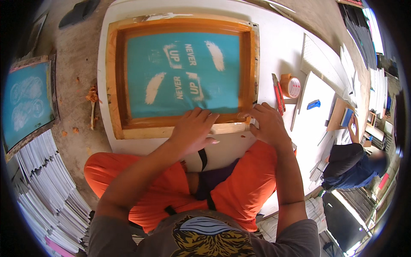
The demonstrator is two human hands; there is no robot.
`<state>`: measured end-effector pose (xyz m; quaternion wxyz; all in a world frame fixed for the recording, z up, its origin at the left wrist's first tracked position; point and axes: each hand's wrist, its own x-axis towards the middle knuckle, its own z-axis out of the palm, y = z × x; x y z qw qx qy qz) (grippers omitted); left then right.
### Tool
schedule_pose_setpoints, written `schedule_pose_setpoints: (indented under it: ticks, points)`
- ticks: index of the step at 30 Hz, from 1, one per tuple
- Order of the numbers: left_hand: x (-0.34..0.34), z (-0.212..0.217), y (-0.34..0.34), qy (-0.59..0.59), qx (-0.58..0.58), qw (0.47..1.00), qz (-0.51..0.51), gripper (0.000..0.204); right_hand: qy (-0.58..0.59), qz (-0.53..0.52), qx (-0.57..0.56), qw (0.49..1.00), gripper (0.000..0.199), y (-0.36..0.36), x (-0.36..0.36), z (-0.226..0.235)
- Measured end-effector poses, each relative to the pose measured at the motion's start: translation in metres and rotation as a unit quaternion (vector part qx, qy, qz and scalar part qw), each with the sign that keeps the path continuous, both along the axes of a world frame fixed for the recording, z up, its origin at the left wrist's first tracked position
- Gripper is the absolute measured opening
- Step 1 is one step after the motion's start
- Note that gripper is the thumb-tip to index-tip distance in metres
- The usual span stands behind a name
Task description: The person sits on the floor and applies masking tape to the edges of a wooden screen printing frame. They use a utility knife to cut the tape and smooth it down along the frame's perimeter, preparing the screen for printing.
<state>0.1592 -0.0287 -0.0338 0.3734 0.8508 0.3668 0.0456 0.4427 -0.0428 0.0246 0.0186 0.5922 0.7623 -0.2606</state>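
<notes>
A wooden screen-printing frame (112,81) lies on the white board in front of me. Its teal mesh (143,51) carries pale lettering and two whitish smears, and shiny brown tape (121,85) lines the inner edges. My left hand (193,128) rests over the near edge, fingers stretched onto the taped border and thumb apart. At the near right corner is my right hand (269,123), fingers bent over the rim with the thumb away from them. Its fingertips touch the brown tape there; I cannot make out a loose piece between them.
Right of the frame lie a red cutter (279,94), a roll of brown tape (290,85) and a blue cutter (314,104). A co-worker (355,165) sits at the far right. Another teal screen (28,100) and stacked white sheets (43,180) stand left.
</notes>
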Motion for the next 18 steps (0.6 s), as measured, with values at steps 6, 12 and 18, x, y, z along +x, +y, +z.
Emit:
schedule_pose_setpoints:
  ticks: [6, 12, 18]
  points:
    - [0.046, -0.018, -0.006, -0.029, 0.000, 0.999, 0.023, 0.080, 0.009, 0.033, -0.038, 0.999, 0.033, 0.002, 0.003, -0.003]
    - [0.056, -0.025, -0.011, -0.027, -0.003, 0.999, 0.035, 0.076, 0.028, 0.051, -0.016, 0.998, 0.023, -0.003, 0.002, -0.021]
    - [0.056, -0.025, -0.009, -0.030, -0.012, 0.999, 0.038, 0.069, 0.010, 0.050, -0.011, 0.999, 0.015, -0.002, 0.000, -0.026]
